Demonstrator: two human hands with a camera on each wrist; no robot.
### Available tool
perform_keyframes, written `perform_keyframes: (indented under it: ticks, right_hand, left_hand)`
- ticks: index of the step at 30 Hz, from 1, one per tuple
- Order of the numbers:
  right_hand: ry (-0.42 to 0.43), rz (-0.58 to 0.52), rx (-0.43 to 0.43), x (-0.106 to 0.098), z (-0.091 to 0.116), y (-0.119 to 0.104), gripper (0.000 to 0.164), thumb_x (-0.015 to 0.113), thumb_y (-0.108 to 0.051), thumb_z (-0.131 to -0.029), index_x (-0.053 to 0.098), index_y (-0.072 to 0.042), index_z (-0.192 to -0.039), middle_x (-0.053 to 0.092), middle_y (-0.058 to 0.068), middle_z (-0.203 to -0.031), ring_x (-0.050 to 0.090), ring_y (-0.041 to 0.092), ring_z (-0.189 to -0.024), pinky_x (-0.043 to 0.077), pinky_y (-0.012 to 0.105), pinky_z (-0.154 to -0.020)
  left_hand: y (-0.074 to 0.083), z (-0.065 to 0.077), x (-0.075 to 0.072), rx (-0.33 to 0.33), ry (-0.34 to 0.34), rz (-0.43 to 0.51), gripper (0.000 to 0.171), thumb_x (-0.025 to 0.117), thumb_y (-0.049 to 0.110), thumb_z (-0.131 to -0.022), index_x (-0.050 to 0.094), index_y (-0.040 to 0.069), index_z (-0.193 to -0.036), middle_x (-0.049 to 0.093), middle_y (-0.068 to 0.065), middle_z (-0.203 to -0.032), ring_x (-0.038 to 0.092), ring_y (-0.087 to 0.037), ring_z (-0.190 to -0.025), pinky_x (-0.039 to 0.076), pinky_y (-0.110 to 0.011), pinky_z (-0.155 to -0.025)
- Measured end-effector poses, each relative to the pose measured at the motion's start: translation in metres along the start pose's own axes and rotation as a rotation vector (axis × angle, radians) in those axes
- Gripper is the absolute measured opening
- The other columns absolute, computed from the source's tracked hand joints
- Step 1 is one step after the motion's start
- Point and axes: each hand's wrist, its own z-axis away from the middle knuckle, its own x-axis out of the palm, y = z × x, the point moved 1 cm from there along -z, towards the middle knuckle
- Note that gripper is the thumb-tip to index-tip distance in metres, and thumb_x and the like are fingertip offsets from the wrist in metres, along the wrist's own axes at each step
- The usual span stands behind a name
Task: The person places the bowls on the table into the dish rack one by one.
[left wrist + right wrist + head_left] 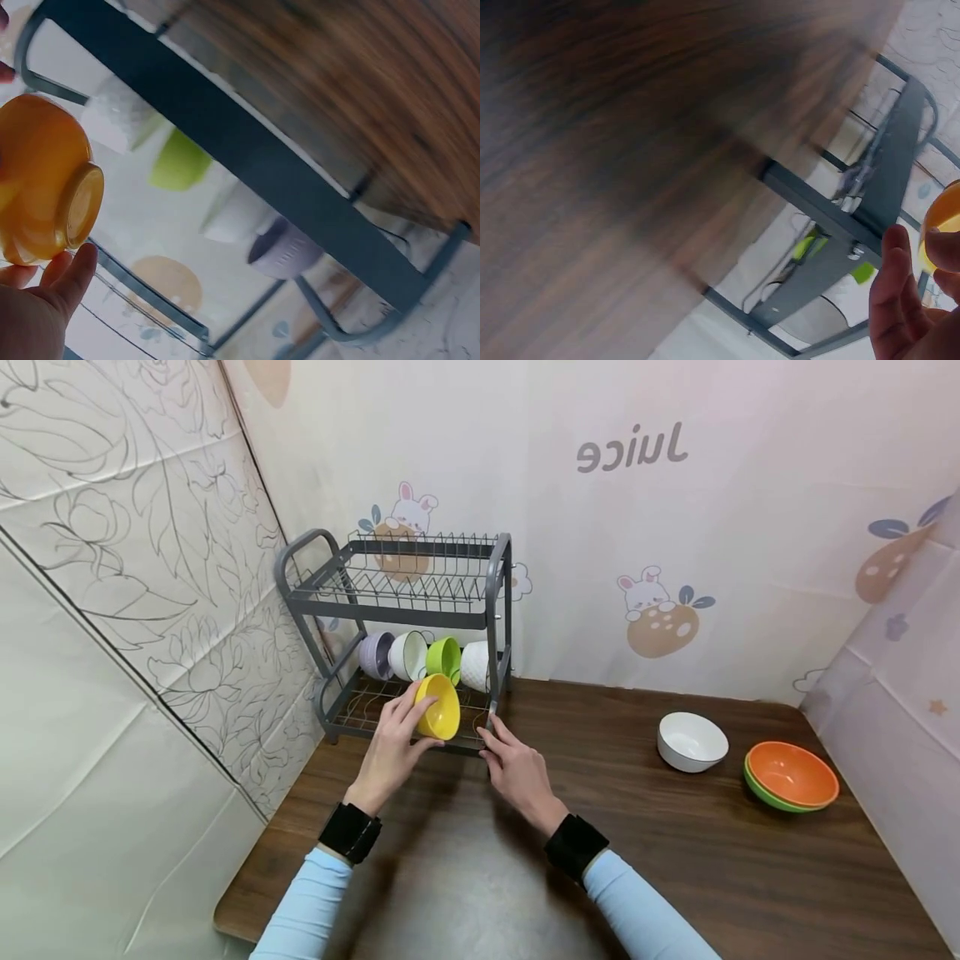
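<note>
In the head view a small yellow bowl (439, 710) is tilted on its side, its opening turned to the right. My left hand (392, 747) pinches it between thumb and fingers, just in front of the rack's lower tier. The left wrist view shows the bowl's outside and foot ring (82, 202), looking orange there. My right hand (519, 770) touches the front right corner of the grey two-tier dish rack (420, 614), fingers mostly extended. Behind the yellow bowl, a purple bowl (374, 656), a white bowl (408, 656), a green bowl (444, 658) and a textured white bowl (475, 665) stand on edge in a row.
On the brown wooden table (600, 827), a white bowl (692, 742) stands to the right. Near the table's right edge, an orange bowl (793, 774) sits inside a green bowl (780, 800). Patterned sheets (570, 527) hang behind the table and at both sides.
</note>
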Motion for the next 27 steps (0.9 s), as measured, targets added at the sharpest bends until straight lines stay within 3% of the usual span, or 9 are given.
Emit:
perform_keyframes:
  ticks: [3, 9, 13, 16, 21, 27]
  right_hand:
    - [-0.003, 0.037, -0.006, 0.004, 0.002, 0.003, 0.039, 0.077, -0.008, -0.097, 0.072, -0.007, -0.136, 0.055, 0.016, -0.154, 0.075, 0.028, -0.077, 0.053, 0.039, -0.051]
    - [-0.016, 0.034, 0.074, 0.004, 0.006, 0.009, 0.049, 0.078, -0.006, -0.096, 0.066, -0.008, -0.144, 0.046, 0.019, -0.16, 0.057, 0.016, -0.053, 0.043, 0.031, -0.048]
    - [-0.026, 0.027, 0.125, 0.002, 0.005, 0.012, 0.052, 0.077, -0.007, -0.097, 0.064, -0.013, -0.147, 0.047, 0.016, -0.16, 0.045, 0.011, -0.048, 0.036, 0.027, -0.047]
    - [-0.031, 0.031, 0.135, 0.002, 0.004, 0.013, 0.051, 0.075, -0.006, -0.098, 0.064, -0.014, -0.147, 0.051, 0.014, -0.158, 0.048, 0.014, -0.049, 0.036, 0.028, -0.046]
    - [-0.021, 0.044, 0.13, 0.003, 0.004, 0.014, 0.05, 0.074, -0.003, -0.098, 0.065, -0.015, -0.146, 0.056, 0.009, -0.154, 0.066, 0.025, -0.062, 0.04, 0.031, -0.047]
    - [-0.015, 0.055, 0.119, 0.003, 0.003, 0.014, 0.048, 0.073, -0.003, -0.098, 0.066, -0.014, -0.145, 0.061, 0.008, -0.148, 0.064, 0.026, -0.059, 0.037, 0.03, -0.047]
  left_hand:
    - [-0.016, 0.007, -0.007, -0.027, -0.009, -0.03, 0.077, 0.094, 0.016, -0.074, 0.061, 0.011, -0.143, 0.042, -0.019, -0.162, 0.05, -0.041, -0.127, 0.051, -0.055, -0.103]
    - [-0.053, 0.024, -0.025, -0.053, -0.033, -0.094, 0.078, 0.094, 0.014, -0.075, 0.059, 0.01, -0.145, 0.038, -0.017, -0.165, 0.049, -0.044, -0.13, 0.048, -0.059, -0.106]
    - [-0.078, 0.029, -0.037, -0.05, -0.033, -0.135, 0.076, 0.094, 0.011, -0.074, 0.06, 0.008, -0.143, 0.039, -0.019, -0.164, 0.048, -0.045, -0.132, 0.046, -0.061, -0.107]
    - [-0.094, 0.031, -0.044, -0.047, -0.033, -0.153, 0.074, 0.093, 0.01, -0.074, 0.061, 0.005, -0.14, 0.04, -0.021, -0.163, 0.047, -0.046, -0.132, 0.046, -0.062, -0.106]
    - [-0.11, 0.031, -0.049, -0.047, -0.041, -0.162, 0.073, 0.093, 0.008, -0.073, 0.061, 0.004, -0.139, 0.042, -0.024, -0.161, 0.047, -0.048, -0.131, 0.045, -0.063, -0.106]
    - [-0.121, 0.028, -0.051, -0.049, -0.074, -0.184, 0.072, 0.092, 0.007, -0.075, 0.06, 0.004, -0.139, 0.042, -0.025, -0.16, 0.046, -0.051, -0.132, 0.046, -0.065, -0.104]
